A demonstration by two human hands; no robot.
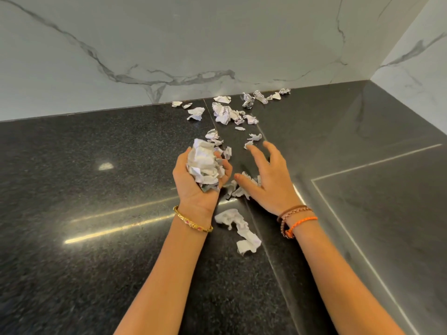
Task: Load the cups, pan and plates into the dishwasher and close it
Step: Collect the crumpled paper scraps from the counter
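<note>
No cups, pan or plates visible. Left hand [198, 182] grips a light, soft crumpled paper wad [205, 163]; right hand [268, 180], open, reaches scraps [238, 187] at 3 o'clock.

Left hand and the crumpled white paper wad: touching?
Touching. Head view shows the left hand palm-up, its fingers curled around the crumpled white paper wad, which rests in the palm above the black granite countertop.

head view, looking forward and down

the single wide-angle camera sits above the person's forearms and faces a black granite countertop [84, 189], close enough that both arms run in from the near edge. the marble backsplash [193, 44] fills the far part, a side wall [416, 76] closes the far right corner. straight lines bend toward the edges.
</note>
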